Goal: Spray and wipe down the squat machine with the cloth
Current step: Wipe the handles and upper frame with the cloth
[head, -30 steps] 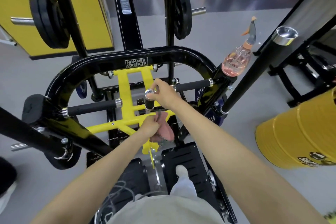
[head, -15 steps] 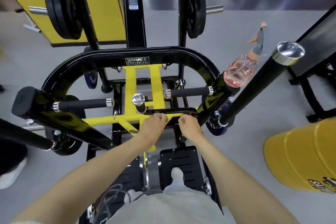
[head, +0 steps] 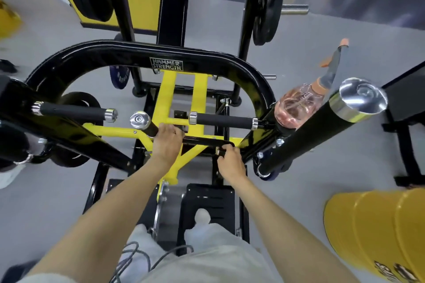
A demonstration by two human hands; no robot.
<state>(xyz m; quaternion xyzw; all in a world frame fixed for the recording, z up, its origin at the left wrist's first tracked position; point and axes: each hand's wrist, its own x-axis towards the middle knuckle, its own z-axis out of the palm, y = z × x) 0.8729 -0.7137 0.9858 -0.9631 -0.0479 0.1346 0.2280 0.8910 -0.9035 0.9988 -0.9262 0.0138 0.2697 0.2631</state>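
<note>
Two hands at centre on squat machine (head: 138, 53): left hand (head: 166, 142) curled over yellow crossbar (head: 110, 131) (hold hidden, cannot tell); right hand (head: 231, 162) clamped on black bar (head: 207, 141); spray bottle (head: 296, 105) perched centre right; open grey floor (head: 287, 53) upper right; yellow drum (head: 379, 225) at lower-right edge.

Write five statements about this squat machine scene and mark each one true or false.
1. The clear spray bottle of pink liquid stands on the black squat machine, in neither hand. True.
2. The right hand is on a foam-covered handle. False: the right hand is lower, at the end of the thin black crossbar.
3. A yellow drum stands at the person's right. True.
4. The left hand holds the spray bottle. False: the left hand is on the yellow frame beside the chrome-capped lever.
5. The machine's curved tube carries a HAMMER STRENGTH label. True.
</note>
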